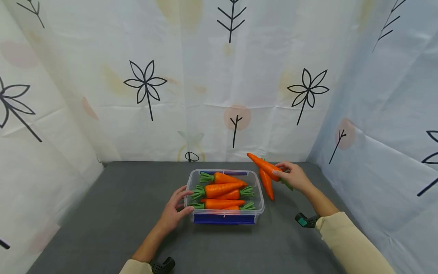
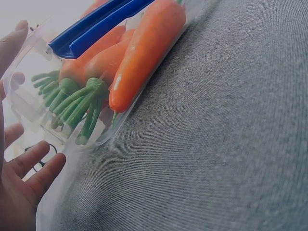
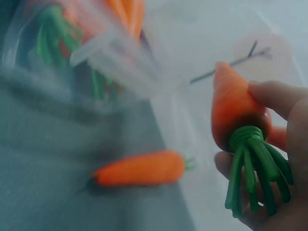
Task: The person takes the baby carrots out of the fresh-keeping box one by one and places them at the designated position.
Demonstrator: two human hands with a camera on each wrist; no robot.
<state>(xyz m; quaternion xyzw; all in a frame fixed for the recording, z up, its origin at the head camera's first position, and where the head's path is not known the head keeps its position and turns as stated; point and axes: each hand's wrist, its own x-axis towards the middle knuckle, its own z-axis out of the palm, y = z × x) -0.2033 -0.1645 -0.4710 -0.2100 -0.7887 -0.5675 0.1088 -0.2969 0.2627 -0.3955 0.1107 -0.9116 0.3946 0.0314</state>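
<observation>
A clear plastic container point(image 1: 224, 212) with blue latches stands on the table, with several orange carrots point(image 1: 222, 189) with green stems inside. My left hand point(image 1: 172, 213) is at its left wall, thumb by the front corner. In the left wrist view its fingers point(image 2: 45, 175) are spread and fairly straight. To the right of the container, my right hand point(image 1: 295, 177) holds a carrot point(image 1: 261, 164) near its stem end, fingers and thumb around it. The tip points up and left, and green stems point(image 3: 255, 166) hang below the hand. Under it another carrot point(image 1: 266, 184) lies on the table.
The dark grey table point(image 1: 137, 198) ends at a white patterned curtain point(image 1: 205, 95) behind. More curtain point(image 1: 386, 152) stands close on the right side, and another stretch on the left.
</observation>
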